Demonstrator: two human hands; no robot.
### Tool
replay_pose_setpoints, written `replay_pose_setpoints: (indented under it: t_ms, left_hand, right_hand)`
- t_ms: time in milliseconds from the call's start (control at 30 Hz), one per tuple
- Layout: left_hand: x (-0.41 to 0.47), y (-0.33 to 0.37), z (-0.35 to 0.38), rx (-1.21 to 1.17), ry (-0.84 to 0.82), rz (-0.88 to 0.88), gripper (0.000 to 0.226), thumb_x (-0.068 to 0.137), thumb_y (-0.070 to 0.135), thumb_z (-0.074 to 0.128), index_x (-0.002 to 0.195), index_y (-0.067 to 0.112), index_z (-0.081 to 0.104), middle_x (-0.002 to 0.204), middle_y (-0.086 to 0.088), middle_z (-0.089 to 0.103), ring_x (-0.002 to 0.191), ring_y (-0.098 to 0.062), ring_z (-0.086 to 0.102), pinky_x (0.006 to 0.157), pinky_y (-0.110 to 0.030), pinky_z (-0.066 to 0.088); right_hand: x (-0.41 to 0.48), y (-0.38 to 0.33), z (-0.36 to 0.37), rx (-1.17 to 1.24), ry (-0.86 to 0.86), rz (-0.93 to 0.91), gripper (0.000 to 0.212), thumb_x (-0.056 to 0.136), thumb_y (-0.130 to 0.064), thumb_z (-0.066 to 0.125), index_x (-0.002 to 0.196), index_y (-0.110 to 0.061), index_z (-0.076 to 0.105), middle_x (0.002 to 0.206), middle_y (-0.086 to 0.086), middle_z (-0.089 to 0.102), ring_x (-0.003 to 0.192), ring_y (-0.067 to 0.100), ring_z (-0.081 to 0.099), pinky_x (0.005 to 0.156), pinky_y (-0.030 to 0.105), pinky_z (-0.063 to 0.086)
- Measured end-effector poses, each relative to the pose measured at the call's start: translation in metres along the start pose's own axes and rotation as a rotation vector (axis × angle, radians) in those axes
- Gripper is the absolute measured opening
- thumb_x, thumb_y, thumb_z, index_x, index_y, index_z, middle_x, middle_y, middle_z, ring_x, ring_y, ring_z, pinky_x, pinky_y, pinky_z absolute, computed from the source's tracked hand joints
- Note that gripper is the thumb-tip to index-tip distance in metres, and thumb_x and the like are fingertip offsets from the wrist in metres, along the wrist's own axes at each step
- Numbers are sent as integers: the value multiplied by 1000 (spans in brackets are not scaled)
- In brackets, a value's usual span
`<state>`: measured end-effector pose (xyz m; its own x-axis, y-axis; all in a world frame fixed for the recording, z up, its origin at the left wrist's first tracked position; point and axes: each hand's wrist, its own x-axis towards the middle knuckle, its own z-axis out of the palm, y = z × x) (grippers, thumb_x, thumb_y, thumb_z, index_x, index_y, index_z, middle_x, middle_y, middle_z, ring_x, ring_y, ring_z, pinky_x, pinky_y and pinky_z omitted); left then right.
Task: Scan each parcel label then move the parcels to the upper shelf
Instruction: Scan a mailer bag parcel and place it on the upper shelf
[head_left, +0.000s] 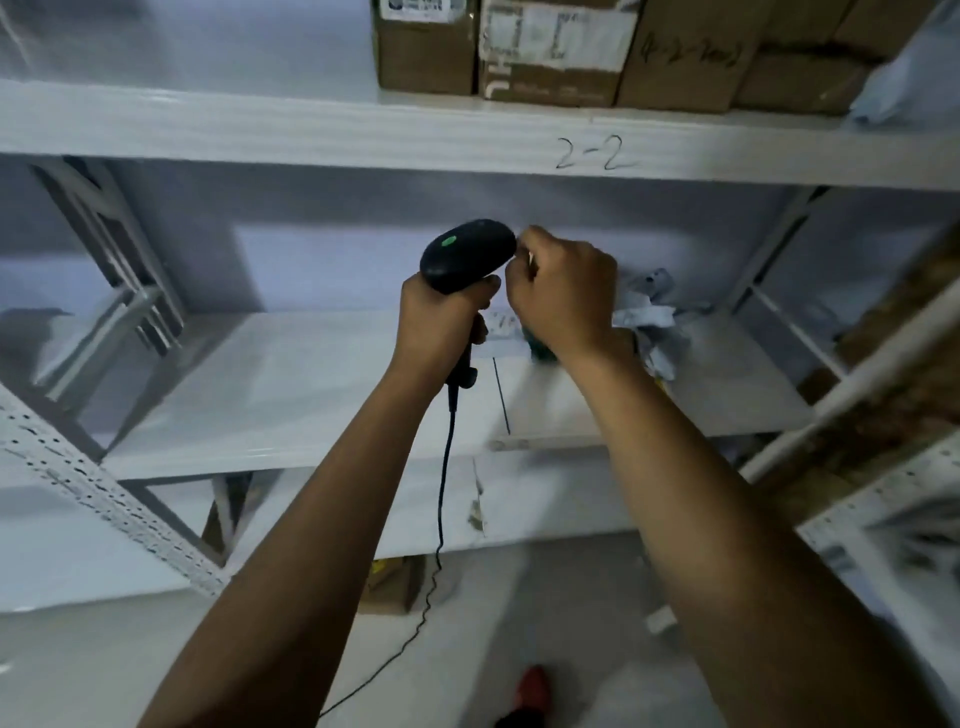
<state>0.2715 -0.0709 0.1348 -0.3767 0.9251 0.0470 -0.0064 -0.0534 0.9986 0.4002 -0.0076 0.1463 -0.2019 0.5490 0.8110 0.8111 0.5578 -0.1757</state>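
Facing white metal shelving (104, 493), its upper shelf (311, 130) marked "2-2" and bearing cardboard boxes (426, 52). Gripping a black barcode scanner (467, 254) in the left hand (439, 322), fingers wrapped round the handle, cable (441, 493) dangling. Holding the right hand (566, 291) just beside the scanner's nose, fingers curled, whether pinching anything impossible to tell. Partly hiding crumpled grey parcels (649, 306) lying on the lower shelf (285, 384).

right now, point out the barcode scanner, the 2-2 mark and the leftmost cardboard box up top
barcode scanner (467, 254): head view, top of its black head
2-2 mark (589, 153): head view, handwritten digits on the front edge of the upper shelf (260, 124)
leftmost cardboard box (426, 57): head view, its brown front face
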Motion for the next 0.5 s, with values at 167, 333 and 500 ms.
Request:
replay_pose_setpoints:
  t_ms: [167, 333, 500]
  left_hand:
    - [-11, -33, 70, -67, -79, -59, 12, 90, 13, 73, 93, 3, 69, 70, -15, 63, 52, -20, 58, 52, -28, 50]
    - [6, -51, 148, -159, -95, -141, 7, 93, 14, 72, 88, 10, 70, 76, -14, 67, 55, -20, 59, 58, -31, 52]
    - [41, -78, 226, -215, -71, -231, 8, 92, 12, 72, 94, 5, 69, 68, -8, 68, 53, -22, 58, 57, -32, 52]
  right_hand:
    - [-28, 74, -29, -28, -141, 235, 18, 88, -16, 54, 76, -12, 68, 59, 7, 63, 53, 28, 49, 52, 31, 38]
    - [-13, 161, -32, -8, -489, 471, 22, 90, -14, 54, 75, -8, 68, 73, 8, 63, 77, 32, 62, 61, 33, 45]
    - [2, 255, -7, 54, -632, 584, 25, 93, -20, 53, 92, -2, 71, 90, 15, 68, 78, 31, 58, 66, 34, 45]
